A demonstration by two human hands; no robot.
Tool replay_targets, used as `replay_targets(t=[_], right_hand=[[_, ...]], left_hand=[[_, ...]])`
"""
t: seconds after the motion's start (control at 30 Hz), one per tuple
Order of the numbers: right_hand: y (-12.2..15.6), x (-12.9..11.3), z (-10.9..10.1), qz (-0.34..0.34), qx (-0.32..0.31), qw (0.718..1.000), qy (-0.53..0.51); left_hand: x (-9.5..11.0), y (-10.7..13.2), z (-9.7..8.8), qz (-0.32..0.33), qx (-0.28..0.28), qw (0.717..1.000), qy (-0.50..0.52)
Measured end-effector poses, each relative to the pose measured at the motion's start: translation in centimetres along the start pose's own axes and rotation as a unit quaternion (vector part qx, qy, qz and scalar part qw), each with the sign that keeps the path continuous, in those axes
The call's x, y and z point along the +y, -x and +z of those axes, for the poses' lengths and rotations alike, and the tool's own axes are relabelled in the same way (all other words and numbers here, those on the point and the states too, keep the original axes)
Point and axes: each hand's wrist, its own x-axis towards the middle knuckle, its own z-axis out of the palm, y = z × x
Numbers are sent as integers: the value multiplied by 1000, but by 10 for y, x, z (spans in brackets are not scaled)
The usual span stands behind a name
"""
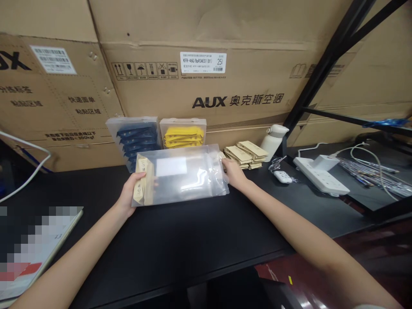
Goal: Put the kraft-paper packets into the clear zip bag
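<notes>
Both arms outstretched, left hand (130, 195) curled — right hand (232, 173) gripping

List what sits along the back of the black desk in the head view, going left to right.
Box of blue packets → box of yellow packets → loose tan packets → white bottle → white power strip → clear-wrapped pens. In front of the two boxes, the left hand and right hand hold a clear box.

frosted plastic box (183, 176), matt black table (180, 240)
</notes>
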Motion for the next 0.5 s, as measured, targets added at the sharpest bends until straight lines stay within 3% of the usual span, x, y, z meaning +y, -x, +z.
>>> replay_targets(t=[0.3, 0.5], right_hand=[[-1, 7, 15, 30, 37, 999, -5], [-4, 15, 19, 7, 82, 996, -33]], left_hand=[[-3, -3, -1, 3, 9, 1000, 3], [-4, -4, -2, -14, 5, 1000, -2]])
